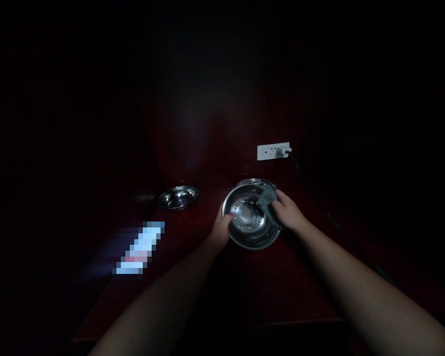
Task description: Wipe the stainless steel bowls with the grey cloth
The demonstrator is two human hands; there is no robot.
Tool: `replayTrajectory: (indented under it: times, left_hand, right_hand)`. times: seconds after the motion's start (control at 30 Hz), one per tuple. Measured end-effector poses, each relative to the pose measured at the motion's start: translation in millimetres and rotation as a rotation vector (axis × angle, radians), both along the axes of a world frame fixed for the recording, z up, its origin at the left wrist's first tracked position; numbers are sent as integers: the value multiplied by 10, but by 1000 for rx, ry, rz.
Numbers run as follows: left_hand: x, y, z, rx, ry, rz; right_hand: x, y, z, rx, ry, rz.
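A shiny steel bowl is tilted toward me above a dark red table. My left hand grips its left rim, thumb hooked over the edge. My right hand is closed on a grey cloth pressed against the bowl's upper right inside wall. Just behind the bowl, the rim of another steel dish shows.
A second steel bowl rests on the table to the left. A white wall socket with a plug sits on the back wall, its dark cable trailing down right. A bright blurred patch lies at left. The surroundings are very dark.
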State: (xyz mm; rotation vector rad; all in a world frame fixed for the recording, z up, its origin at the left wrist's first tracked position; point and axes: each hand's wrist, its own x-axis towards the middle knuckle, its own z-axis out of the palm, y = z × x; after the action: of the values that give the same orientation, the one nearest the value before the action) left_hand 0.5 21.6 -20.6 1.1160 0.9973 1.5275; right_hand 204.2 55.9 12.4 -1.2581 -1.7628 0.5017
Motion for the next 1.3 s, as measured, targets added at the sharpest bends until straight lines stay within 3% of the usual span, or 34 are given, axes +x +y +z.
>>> replayTrajectory:
  times: [0.6,1.3]
  left_hand:
    - [-9,26,-24,-11,-63,-17]
    - [39,-48,83,-34,-121,-11]
  right_hand:
    - [-8,6,-8,-4,-11,1]
    - [-13,18,-16,17,-67,-24]
